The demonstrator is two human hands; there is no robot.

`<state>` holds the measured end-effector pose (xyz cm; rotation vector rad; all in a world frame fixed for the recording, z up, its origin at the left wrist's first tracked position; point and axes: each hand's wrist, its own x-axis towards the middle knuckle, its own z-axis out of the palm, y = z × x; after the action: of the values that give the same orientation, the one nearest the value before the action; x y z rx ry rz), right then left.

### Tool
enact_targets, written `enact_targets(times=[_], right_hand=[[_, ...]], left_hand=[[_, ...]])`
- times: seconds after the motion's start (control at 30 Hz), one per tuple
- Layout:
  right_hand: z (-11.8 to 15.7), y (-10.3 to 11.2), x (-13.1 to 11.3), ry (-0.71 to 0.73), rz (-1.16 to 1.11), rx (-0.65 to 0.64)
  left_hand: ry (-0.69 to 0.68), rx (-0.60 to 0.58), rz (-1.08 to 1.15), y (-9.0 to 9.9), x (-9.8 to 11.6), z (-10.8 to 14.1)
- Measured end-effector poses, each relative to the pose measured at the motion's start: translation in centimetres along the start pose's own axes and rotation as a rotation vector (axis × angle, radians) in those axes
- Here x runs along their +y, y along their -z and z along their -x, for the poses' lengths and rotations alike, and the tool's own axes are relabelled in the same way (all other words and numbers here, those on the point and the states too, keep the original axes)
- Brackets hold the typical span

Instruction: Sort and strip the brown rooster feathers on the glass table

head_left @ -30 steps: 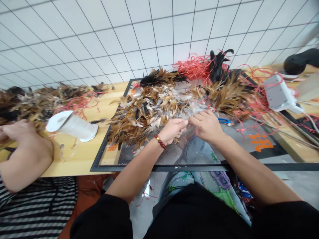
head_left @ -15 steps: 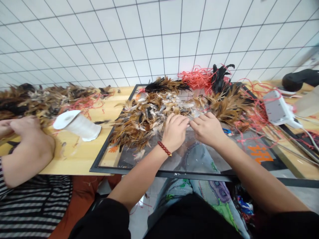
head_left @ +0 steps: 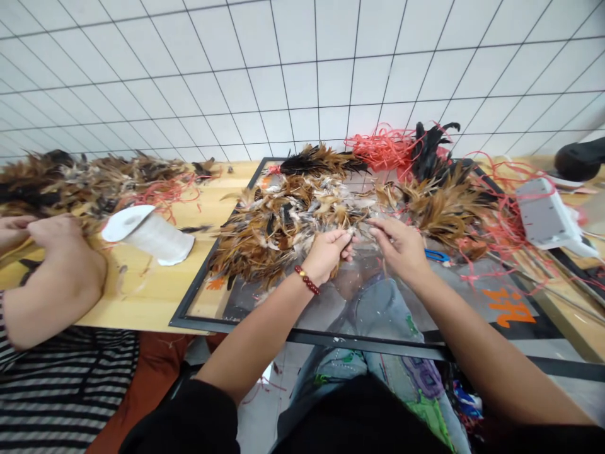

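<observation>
My left hand (head_left: 328,253), with a bead bracelet at its wrist, is closed in a pinch at the near edge of a pile of brown, black and pale feathers (head_left: 265,233). A brown feather tip shows just below its fingers. To its right, my right hand (head_left: 401,246) has thumb and forefinger brought close together at some thin pale wisps; what lies between those fingertips is too small to make out. The hands are a short gap apart. Both are above a clear black-framed panel (head_left: 302,335). Beside my right hand lies a small blue tool (head_left: 437,255).
Red plastic strips (head_left: 382,146) are heaped at the back, next to black feathers (head_left: 428,151). More brown feathers (head_left: 444,205) lie right, near a white power strip (head_left: 543,211). To the left are a white ribbon spool (head_left: 149,234) and a co-worker's hands (head_left: 51,233) by another feather pile.
My hands, close together before, have moved apart. The left has turned to show its pinched thumb and fingers, and the right has opened out somewhat. The view has shifted slightly.
</observation>
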<state>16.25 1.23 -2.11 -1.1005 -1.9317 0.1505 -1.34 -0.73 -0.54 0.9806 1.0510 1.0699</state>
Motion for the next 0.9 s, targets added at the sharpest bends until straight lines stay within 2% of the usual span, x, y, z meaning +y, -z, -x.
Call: enact_targets(times=[0.1, 0.23, 0.33, 0.43, 0.57, 0.73, 0.8, 0.9], right_hand=[[-0.2, -0.4, 0.5, -0.172, -0.370, -0.103], [-0.3, -0.1, -0.4, -0.291, -0.651, -0.241], [0.0, 0.0, -1.2, -0.350, -0.792, -0.272], [0.4, 0.0, -1.5, -0.418, -0.915, -0.244], [0.8, 0.0, -1.2, -0.433, -0.854, -0.146], [0.9, 0.1, -1.4, -0.412, -0.764, -0.047], [0.9, 0.2, -1.8, -0.409, -0.752, -0.009], [0.9, 0.3, -2.5, -0.388, -0.758, 0.015]], left_hand=[[0.087, -0.044, 0.170, -0.1, 0.4, 0.2], [0.130, -0.121, 0.190, -0.4, 0.5, 0.7], [0.132, -0.190, 0.147, -0.4, 0.1, 0.8], [0.148, -0.292, 0.128, -0.2, -0.4, 0.8], [0.091, -0.342, 0.177, -0.3, -0.7, 0.7], [0.111, -0.243, 0.110, -1.4, -0.1, 1.2], [0.136, -0.241, 0.121, -1.6, 0.3, 1.5], [0.105, -0.255, 0.091, -1.6, 0.7, 1.8]])
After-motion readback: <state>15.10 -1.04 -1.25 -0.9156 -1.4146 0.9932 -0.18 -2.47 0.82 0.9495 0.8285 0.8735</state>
